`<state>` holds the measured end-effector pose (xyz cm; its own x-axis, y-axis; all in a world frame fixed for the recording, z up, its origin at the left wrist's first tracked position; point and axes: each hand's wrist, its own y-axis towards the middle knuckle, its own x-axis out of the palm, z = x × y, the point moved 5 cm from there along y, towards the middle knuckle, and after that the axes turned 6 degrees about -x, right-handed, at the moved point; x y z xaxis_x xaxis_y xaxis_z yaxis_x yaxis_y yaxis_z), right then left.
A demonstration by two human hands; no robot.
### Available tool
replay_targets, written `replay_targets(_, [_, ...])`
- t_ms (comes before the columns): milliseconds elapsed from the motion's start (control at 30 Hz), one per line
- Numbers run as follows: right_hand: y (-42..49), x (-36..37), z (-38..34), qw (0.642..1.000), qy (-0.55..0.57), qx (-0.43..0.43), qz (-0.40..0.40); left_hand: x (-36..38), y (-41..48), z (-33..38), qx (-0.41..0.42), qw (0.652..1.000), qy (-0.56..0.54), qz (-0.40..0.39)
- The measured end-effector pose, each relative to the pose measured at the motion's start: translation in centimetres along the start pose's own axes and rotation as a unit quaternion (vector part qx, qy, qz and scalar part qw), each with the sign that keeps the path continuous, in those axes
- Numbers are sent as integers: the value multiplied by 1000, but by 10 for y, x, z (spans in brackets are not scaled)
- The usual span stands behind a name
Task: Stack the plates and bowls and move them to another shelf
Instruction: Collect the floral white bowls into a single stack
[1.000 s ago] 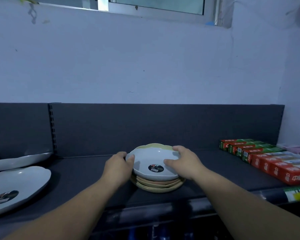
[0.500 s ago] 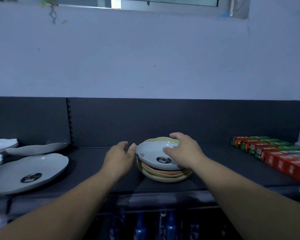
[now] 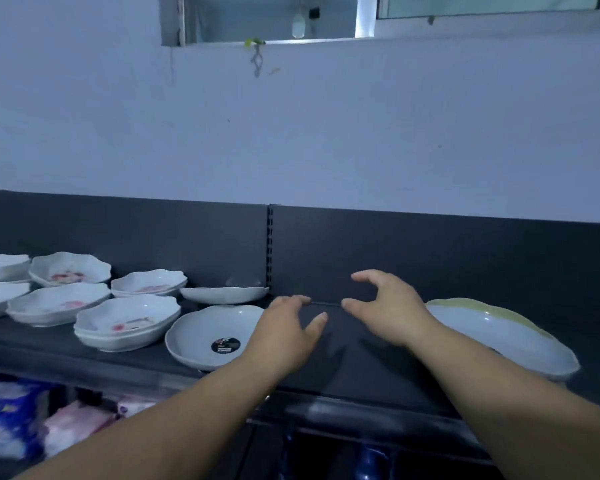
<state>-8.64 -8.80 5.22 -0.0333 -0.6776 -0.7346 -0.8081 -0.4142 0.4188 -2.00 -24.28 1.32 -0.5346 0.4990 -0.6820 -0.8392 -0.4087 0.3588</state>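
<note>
Reaching out over a dark shelf (image 3: 361,372), both of the person's bare hands hang above its bare middle and hold nothing. The left hand (image 3: 284,337) has its fingers loosely curved and its thumb spread to the right. It overlaps the right rim of a grey plate (image 3: 198,336) that bears a round black sticker; whether it touches that rim cannot be told. The right hand (image 3: 392,308) is a little farther back, with its thumb and curved fingers held apart like a wide claw, pointing left. Just right of this arm stands the stack of dishes (image 3: 499,341), a grey dish on top with a yellowish rim showing behind it, near the shelf's front edge. Behind the grey plate lies a shallow white plate (image 3: 224,294) against the dark back panel (image 3: 430,251). Farther left sit white scalloped bowls with pink flower prints: a nested pair (image 3: 127,322) in front, a single bowl (image 3: 58,303) beside it, and two more (image 3: 148,282) (image 3: 69,268) behind. Blue and pink packages (image 3: 11,424) show blurred under the shelf at the left.
</note>
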Motion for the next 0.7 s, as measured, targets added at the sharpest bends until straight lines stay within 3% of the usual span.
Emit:
replay_targets(233, [12,49,-25,1000,6,24,-7,-27,15,-36,33,999,-1,-19])
replay_targets(500, [-4,43,-5,996,-16,84,38,-3,16,-29,100,993,17,-68])
replay_targets(700, [5,61,-6,997,-9,77,1,-20,40,-59,54,992,103,-57])
